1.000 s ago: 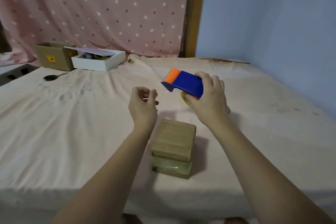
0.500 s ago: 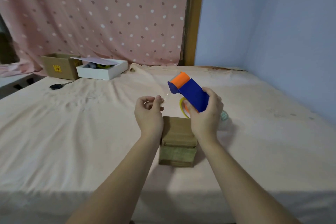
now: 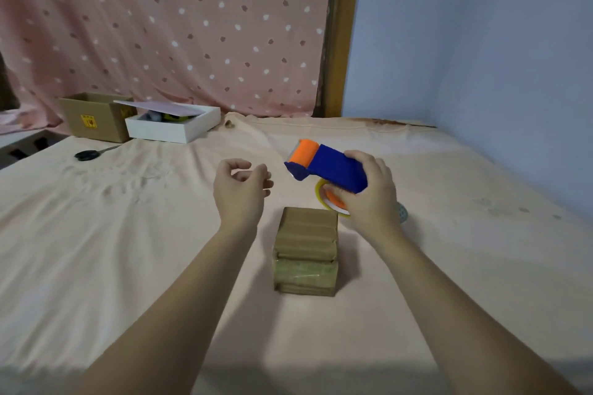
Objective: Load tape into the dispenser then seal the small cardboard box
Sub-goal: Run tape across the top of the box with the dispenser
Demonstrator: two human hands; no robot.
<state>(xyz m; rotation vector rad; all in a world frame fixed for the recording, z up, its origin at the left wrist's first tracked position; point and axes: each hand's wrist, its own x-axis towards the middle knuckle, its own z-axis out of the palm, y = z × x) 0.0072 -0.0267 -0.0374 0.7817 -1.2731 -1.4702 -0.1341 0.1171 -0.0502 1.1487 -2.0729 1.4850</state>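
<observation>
The tape dispenser [image 3: 330, 168], blue with an orange roller at its front, is the thing we have in hand. There is only the head view, so we take everything from it, with the small cardboard box [image 3: 306, 248] as our landmark.

Our right hand [image 3: 373, 192] wraps over the rear of the dispenser, fingers clenched around the blue body, and holds it in the air just beyond the box and a little to its right. The roller end points away and to the left, toward our other hand. A roll of tape [image 3: 330, 199] with a yellowish rim shows under the dispenser, so we judge the loading done or nearly so. The tilt seems meant to present the cutting end so the loose tape can be drawn out.

Our left hand [image 3: 242, 189] hovers beyond the box on its left, near the dispenser's front but apart from it. Its fingers are curled and pinched toward the thumb. Whether they grip a strip of clear tape we cannot tell.

The box rests on the peach sheet [image 3: 96, 250] directly before us, between our forearms, flaps down and already banded, placed for the dispenser to come down on it.

Far beyond the box, to the left, lie scissors [image 3: 88, 154], a white box [image 3: 173, 125] and a brown carton [image 3: 96, 115].
</observation>
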